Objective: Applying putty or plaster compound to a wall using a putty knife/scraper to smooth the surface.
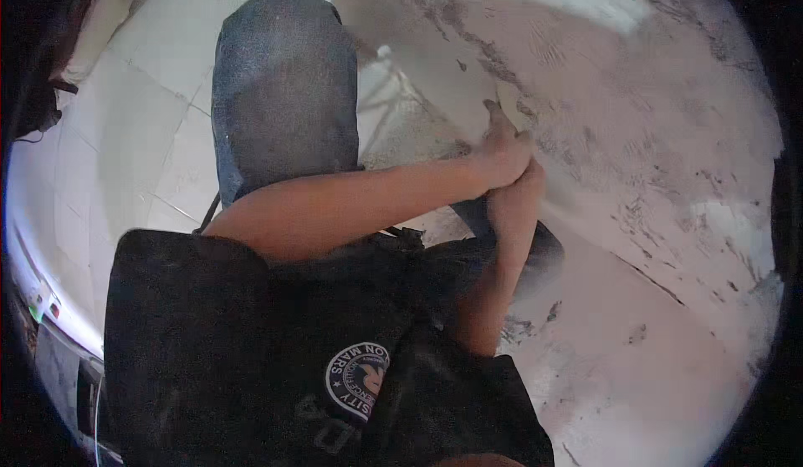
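My left forearm reaches across to the right, and my left hand (502, 157) is closed, its thumb sticking up and away from me. My right hand (523, 189) comes up from below and meets it, closed and touching it; its fingers are mostly hidden behind the left hand. What either hand holds, if anything, I cannot make out. Both hands are over a pale, pinkish, dark-streaked surface (644, 157), to the right of my raised knee in blue jeans (284, 90).
White floor tiles (142, 124) lie on the left. A thin white object with several arms (389, 82), blurred, is just right of the knee. A dark object (38, 107) sits at the far left edge. A long dark line (648, 279) crosses the streaked surface.
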A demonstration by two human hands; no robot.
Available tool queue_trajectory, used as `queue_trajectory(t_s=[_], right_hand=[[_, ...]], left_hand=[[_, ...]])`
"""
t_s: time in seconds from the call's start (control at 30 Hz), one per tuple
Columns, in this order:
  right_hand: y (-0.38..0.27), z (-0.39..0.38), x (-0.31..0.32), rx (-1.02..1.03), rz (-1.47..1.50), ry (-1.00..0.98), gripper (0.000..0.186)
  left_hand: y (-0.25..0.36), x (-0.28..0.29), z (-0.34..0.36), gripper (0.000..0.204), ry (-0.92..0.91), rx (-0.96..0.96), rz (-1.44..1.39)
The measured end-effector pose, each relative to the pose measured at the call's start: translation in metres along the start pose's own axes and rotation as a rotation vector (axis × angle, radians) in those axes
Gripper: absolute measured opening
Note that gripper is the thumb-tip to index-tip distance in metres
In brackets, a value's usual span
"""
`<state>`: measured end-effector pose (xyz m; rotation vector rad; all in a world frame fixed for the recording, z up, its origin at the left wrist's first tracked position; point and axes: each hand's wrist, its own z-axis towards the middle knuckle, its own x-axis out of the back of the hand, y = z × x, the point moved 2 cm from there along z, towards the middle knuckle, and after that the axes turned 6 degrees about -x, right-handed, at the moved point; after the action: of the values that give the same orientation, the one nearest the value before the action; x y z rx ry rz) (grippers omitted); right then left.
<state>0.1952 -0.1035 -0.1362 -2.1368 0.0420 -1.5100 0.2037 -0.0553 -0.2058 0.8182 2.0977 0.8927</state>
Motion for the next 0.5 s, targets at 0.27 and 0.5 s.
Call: queue_trajectory(t_s=[0.27,0.5], right_hand=[[-0.004,-0.007,0.001,-0.052,-0.004,-0.020,0.032],[-0.004,-0.001,-0.004,-0.050,0.004,-0.031,0.031]], left_hand=[[0.020,0.013,-0.015,0.078,-0.129,0.140,0.142],[0.017,0.018,0.000,0.068,-0.154,0.111,0.150]])
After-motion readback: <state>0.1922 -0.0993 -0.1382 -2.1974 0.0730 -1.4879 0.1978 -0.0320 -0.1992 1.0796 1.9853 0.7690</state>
